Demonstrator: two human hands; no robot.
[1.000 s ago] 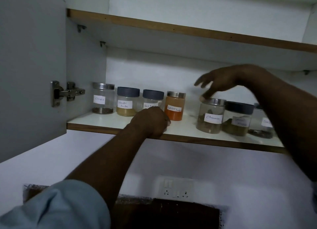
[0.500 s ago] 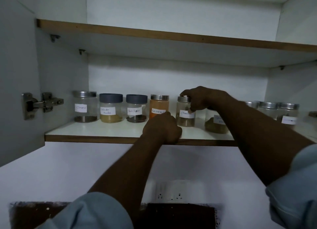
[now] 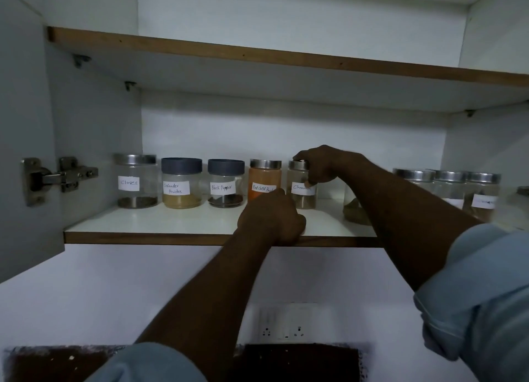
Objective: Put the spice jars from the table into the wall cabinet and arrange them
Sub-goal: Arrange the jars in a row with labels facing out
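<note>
Cinnamon jar (image 3: 302,188), clear, steel-lidded, white-labelled, clasped in right hand's (image 3: 323,167) grip; left hand (image 3: 272,218) fisted.

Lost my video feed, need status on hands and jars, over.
Right hand gripping the cinnamon jar by its lid, beside the chilli jar. Left hand fisted on the shelf edge. Nothing blocking.

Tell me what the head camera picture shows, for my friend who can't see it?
A person's right hand grips the Cinnamon jar on a white cabinet shelf, beside jars labelled Cloves, Coriander Powder, Black Pepper and Red Chilli Powder. The left hand rests closed on the shelf's front edge. More jars stand to the right.
</note>
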